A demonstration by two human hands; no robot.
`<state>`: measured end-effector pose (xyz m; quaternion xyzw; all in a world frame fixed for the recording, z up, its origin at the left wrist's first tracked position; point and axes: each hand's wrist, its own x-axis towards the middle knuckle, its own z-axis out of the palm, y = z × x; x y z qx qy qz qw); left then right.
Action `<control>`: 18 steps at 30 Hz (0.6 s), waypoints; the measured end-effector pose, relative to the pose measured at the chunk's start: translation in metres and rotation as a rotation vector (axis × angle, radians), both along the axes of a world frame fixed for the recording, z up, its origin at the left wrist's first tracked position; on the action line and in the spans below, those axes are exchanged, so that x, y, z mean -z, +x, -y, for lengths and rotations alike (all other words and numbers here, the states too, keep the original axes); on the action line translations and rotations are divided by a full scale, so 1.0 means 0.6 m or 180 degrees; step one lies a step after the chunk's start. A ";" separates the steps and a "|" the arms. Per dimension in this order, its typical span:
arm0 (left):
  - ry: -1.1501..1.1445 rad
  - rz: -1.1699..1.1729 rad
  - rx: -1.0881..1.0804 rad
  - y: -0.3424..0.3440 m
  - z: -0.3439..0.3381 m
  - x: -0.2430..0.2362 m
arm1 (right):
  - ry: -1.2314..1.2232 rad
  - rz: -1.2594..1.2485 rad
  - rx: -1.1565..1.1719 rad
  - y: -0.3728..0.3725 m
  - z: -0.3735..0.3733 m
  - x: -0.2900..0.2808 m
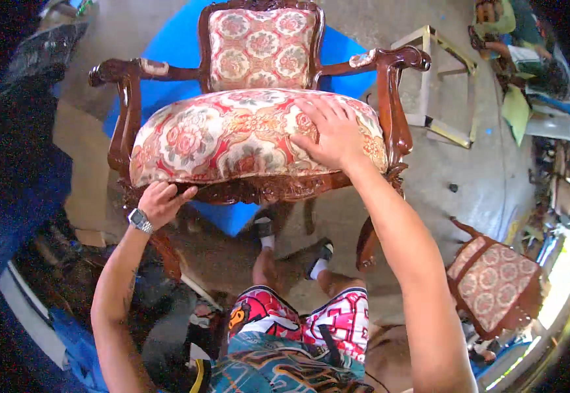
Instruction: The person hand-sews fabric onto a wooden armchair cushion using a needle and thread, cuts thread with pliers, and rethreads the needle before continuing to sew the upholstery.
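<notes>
In front of me stands a carved, glossy brown wooden armchair (pixel 395 98) with red and cream floral upholstery on its backrest (pixel 260 46) and thick seat cushion (pixel 213 137). My right hand (pixel 324 131) lies on the right half of the seat cushion, fingers spread and pointing toward the backrest. My left hand (pixel 170 200), with a metal watch on the wrist, has its curled fingers at the cushion's lower front edge on the left, where it meets the carved front rail (pixel 265 191); its fingertips are partly tucked at that edge.
Under the chair is a blue sheet (pixel 353 49). An open metal frame (pixel 471 105) stands to the right. A second floral upholstered wooden chair (pixel 494 288) is at the lower right. Brown cardboard (pixel 85 196) lies on the left, with assorted items along both sides.
</notes>
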<state>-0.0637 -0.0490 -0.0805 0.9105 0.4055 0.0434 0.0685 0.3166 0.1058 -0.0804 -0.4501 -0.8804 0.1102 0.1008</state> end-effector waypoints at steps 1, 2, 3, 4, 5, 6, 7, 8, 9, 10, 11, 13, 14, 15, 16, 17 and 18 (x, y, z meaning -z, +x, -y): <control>-0.0093 -0.0067 -0.0088 -0.004 0.007 0.001 | -0.0005 0.0056 -0.0046 -0.004 0.003 0.009; -0.0044 0.0126 -0.0176 -0.009 0.008 0.010 | -0.0197 -0.0031 -0.0037 -0.007 -0.001 0.015; -0.0024 0.0177 -0.0214 -0.012 0.009 0.017 | -0.0390 -0.0122 -0.0021 -0.003 -0.007 0.020; -0.0005 0.0162 -0.0211 -0.004 0.011 0.018 | -0.0509 -0.0067 -0.0171 0.010 -0.015 0.014; 0.0024 0.0110 -0.0184 -0.002 0.013 0.016 | -0.0508 -0.0041 -0.0199 0.030 -0.025 0.009; -0.0124 0.0022 -0.0207 0.001 0.007 0.012 | -0.0487 0.0060 -0.0355 0.056 -0.041 0.005; -0.0134 0.0014 -0.0225 0.004 0.009 0.007 | -0.0473 0.0135 -0.0508 0.076 -0.055 0.005; -0.0105 0.0009 -0.0262 0.008 0.007 0.008 | -0.0296 0.0099 -0.0539 0.090 -0.059 -0.003; -0.0080 -0.0003 -0.0291 0.014 0.006 0.006 | -0.0283 0.0085 -0.0549 0.107 -0.066 -0.009; -0.0165 0.0142 -0.0464 0.022 0.011 0.002 | -0.0506 0.0048 -0.0586 0.125 -0.073 -0.026; -0.0273 -0.0114 -0.0679 0.034 0.023 -0.017 | -0.0757 -0.0025 -0.0618 0.147 -0.074 -0.041; -0.0188 -0.0222 -0.1266 0.052 0.057 -0.026 | -0.0617 -0.0540 -0.0635 0.211 -0.070 -0.075; -0.0175 -0.0304 -0.1589 0.067 0.074 -0.040 | -0.0698 -0.1160 -0.0308 0.254 -0.067 -0.076; -0.0253 -0.0370 -0.1941 0.098 0.059 -0.019 | -0.0683 -0.1643 0.0131 0.328 -0.091 -0.080; -0.0566 -0.0257 -0.2587 0.127 0.059 -0.010 | -0.0658 -0.1647 0.0174 0.393 -0.124 -0.043; -0.0255 -0.0535 -0.2689 0.143 0.067 0.003 | -0.0776 -0.1983 0.1092 0.454 -0.141 0.010; -0.0172 -0.0499 -0.2822 0.133 0.092 0.002 | -0.0956 -0.2264 0.2114 0.502 -0.123 0.051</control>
